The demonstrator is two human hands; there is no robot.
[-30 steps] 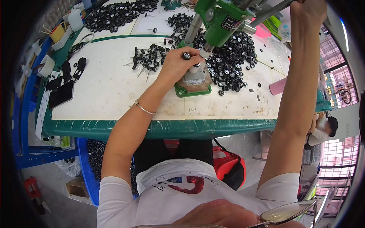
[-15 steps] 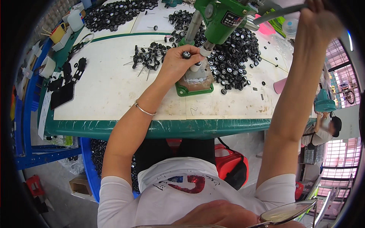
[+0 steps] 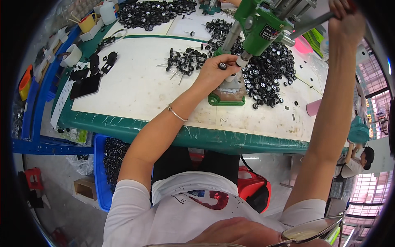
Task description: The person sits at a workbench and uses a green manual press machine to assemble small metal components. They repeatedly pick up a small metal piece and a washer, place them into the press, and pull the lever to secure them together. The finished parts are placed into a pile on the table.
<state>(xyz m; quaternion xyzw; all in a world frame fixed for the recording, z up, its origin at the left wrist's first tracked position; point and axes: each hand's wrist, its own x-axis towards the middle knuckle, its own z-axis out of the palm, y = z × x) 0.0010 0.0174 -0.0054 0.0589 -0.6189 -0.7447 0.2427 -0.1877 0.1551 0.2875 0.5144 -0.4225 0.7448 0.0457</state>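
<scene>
My left hand point(image 3: 216, 73) is closed around a small black wheel with a silver hub point(image 3: 222, 66), held beneath the ram of a green bench press point(image 3: 260, 35). Its fingertips are right by the pale ram tip point(image 3: 242, 61). A white fitting point(image 3: 231, 77) stands below them on the press base point(image 3: 227, 101), partly covered by the hand. Whether an axle runs through the wheel is hidden by my fingers. High on the right, my right hand point(image 3: 347, 22) is wrapped around the grey lever point(image 3: 311, 25) of the press.
Loose black wheels point(image 3: 269, 74) are heaped behind and right of the press. Wheels on metal axles point(image 3: 185, 61) lie to its left. A phone point(image 3: 85, 87) and black plastic parts point(image 3: 109, 61) sit farther left. A blue tub point(image 3: 101, 173) of parts stands below the green bench edge point(image 3: 197, 138).
The view has shifted, so the bench and press appear farther right and slightly lower. The lever looks more steeply tilted. Both hands keep their holds.
</scene>
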